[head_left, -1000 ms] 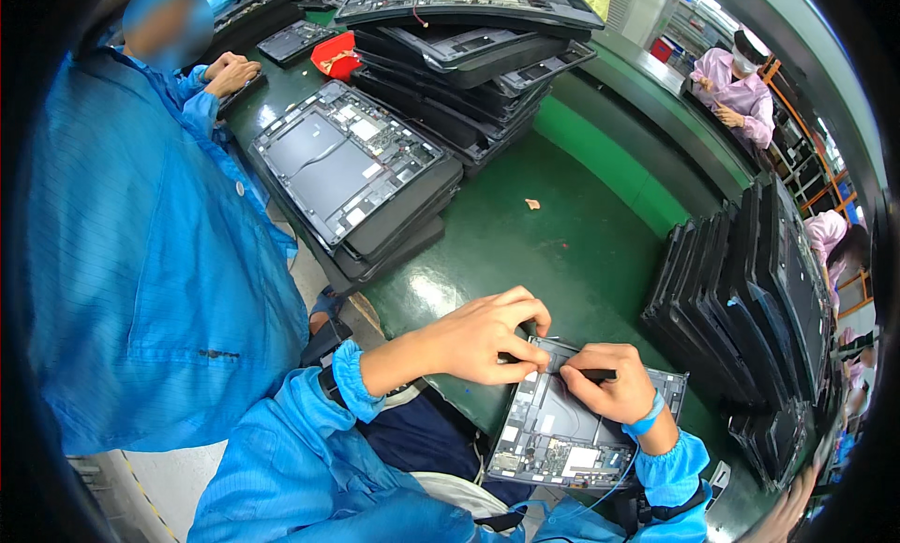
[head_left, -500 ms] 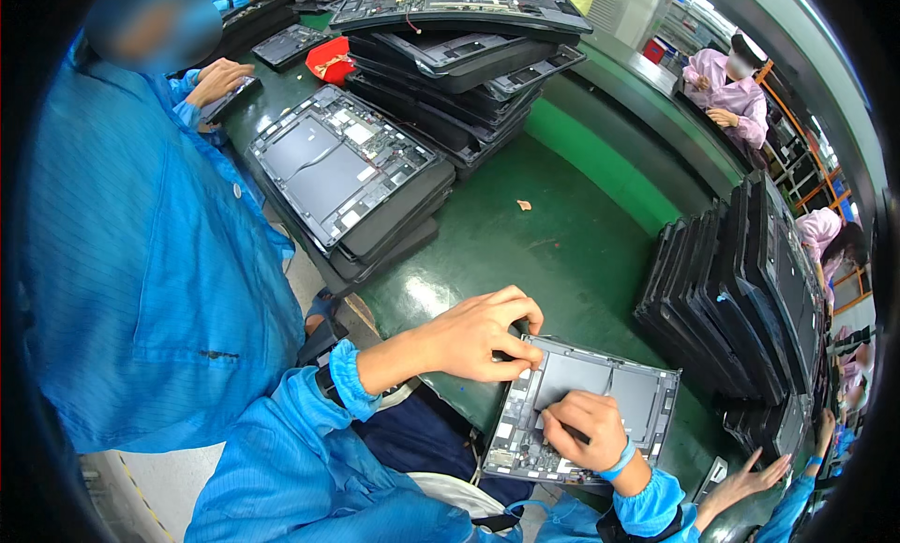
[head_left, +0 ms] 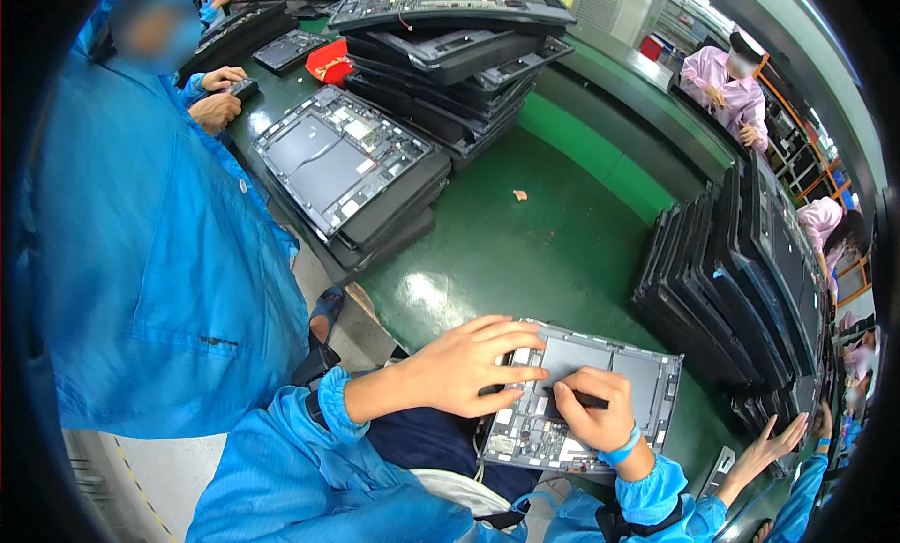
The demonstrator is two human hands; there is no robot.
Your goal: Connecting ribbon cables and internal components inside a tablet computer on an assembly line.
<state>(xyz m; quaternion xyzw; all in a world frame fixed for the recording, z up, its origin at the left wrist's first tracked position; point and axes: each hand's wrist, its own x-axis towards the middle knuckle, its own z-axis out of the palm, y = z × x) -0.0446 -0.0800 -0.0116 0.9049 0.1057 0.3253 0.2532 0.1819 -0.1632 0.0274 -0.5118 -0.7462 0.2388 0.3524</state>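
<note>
An opened tablet-like device point(head_left: 639, 379) lies before me at the near edge of the green table, its grey battery panels and circuit board showing. My left hand point(head_left: 464, 367) rests on its left edge, fingers stretched out and apart over the frame. Closed round a slim black pen-like tool point(head_left: 589, 400), my right hand point(head_left: 600, 419) is over the middle of the device, between the board and the panels. The tool's exact kind cannot be made out, and its tip is hidden by my fingers. A blue band circles my right wrist.
More opened devices are stacked at the left point(head_left: 352, 173), at the back point(head_left: 450, 70) and upright at the right point(head_left: 727, 285). A red item point(head_left: 329, 63) and a small tan scrap point(head_left: 520, 195) lie on the table point(head_left: 497, 262). Co-workers stand at the left and far right; another person's hand point(head_left: 764, 454) reaches in at right.
My left hand has gone from a pinch at the device's upper left corner to spread fingers lower on its left edge. The right hand has shifted slightly up, and the black tool shows more.
</note>
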